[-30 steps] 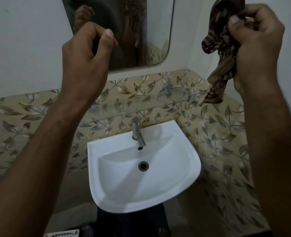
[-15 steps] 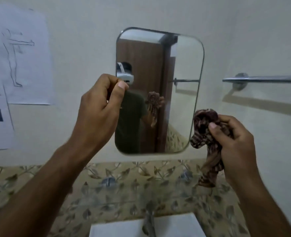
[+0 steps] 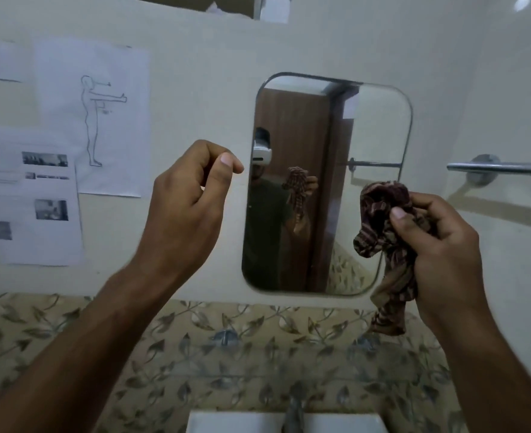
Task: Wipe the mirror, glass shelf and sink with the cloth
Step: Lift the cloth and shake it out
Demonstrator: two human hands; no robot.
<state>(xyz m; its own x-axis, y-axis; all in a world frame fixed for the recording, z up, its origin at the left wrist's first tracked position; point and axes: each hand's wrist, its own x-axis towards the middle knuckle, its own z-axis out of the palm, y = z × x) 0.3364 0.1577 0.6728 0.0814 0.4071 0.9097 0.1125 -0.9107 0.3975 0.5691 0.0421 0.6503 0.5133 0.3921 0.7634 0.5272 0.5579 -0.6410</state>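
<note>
Cloth (image 3: 382,226) sits bunched up in my right hand (image 3: 439,245), with my fingers and thumb curled tight around it. One end hangs down loose below my fist. I hold it up next to the right edge of the mirror (image 3: 367,145), so I think it is ready to rub the glass, but it is not touching yet.

My left hand (image 3: 189,201) is up beside the mirror's left edge. Its fingers are curled in and hold nothing.

My cloth looks soft and crumpled, brown with stripes. My mirror is flat and shiny with round corners, stuck on a smooth pale wall. Below it are tiles with a leaf pattern. At the bottom I see the white sink (image 3: 226,421) and its metal tap (image 3: 293,410). I cannot make out the glass shelf clearly.
</note>
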